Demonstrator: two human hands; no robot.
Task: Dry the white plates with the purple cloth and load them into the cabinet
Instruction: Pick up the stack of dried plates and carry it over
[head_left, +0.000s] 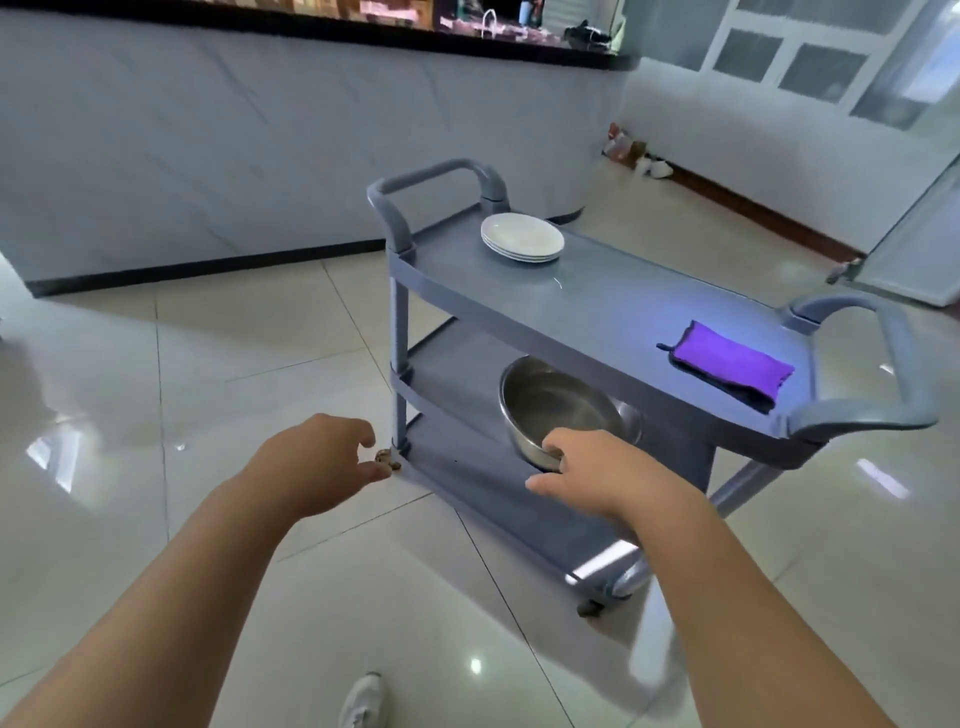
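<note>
The cloth lay on the cart top, beyond and right of the right hand, nearer than the left hand; all fingers loosely curled, empty.

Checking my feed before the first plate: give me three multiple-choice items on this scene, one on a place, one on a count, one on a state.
1. Where is the cloth?
A. top shelf of the cart
B. middle shelf
C. floor

2. How many shelves has the cart?
A. two
B. three
C. four

3. How do the plates lie?
A. stacked
B. spread apart
C. standing on edge

Answers:
1 A: it lies flat at the top shelf's near end.
2 B: there is a top shelf, a middle one with a bowl, and a bottom one.
3 A: they form one pile at the far end.
</note>
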